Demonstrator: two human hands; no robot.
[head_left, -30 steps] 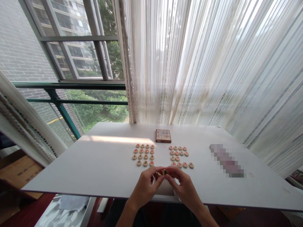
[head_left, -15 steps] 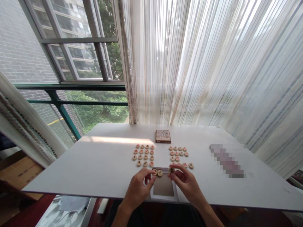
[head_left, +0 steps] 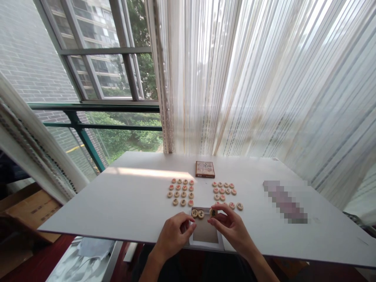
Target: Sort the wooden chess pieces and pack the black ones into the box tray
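An open shallow box (head_left: pixel 205 232) with a white rim and brownish bottom lies at the table's front edge. Two round Chinese chess pieces with black characters lie side by side at its far left corner: an outer piece (head_left: pixel 194 213) and an inner piece (head_left: pixel 201 214). My left hand (head_left: pixel 176 232) hovers by the box's left side, thumb and forefinger apart, with nothing seen between them. Between thumb and fingers, my right hand (head_left: pixel 232 226) pinches a black-lettered chess piece (head_left: pixel 213 212), tilted up over the box's far right part.
Rows of chess pieces (head_left: pixel 183 194) stand on the white table (head_left: pixel 117 203), with another group (head_left: pixel 222 191) to the right, partly hidden by my right hand. A patterned box lid (head_left: pixel 205 168) lies farther back. A blurred-out object (head_left: pixel 286 201) is at the right.
My left thumb and forefinger have come away from the leftmost piece in the box, which now shows fully. The right hand keeps its piece over the box. The view has shifted slightly.
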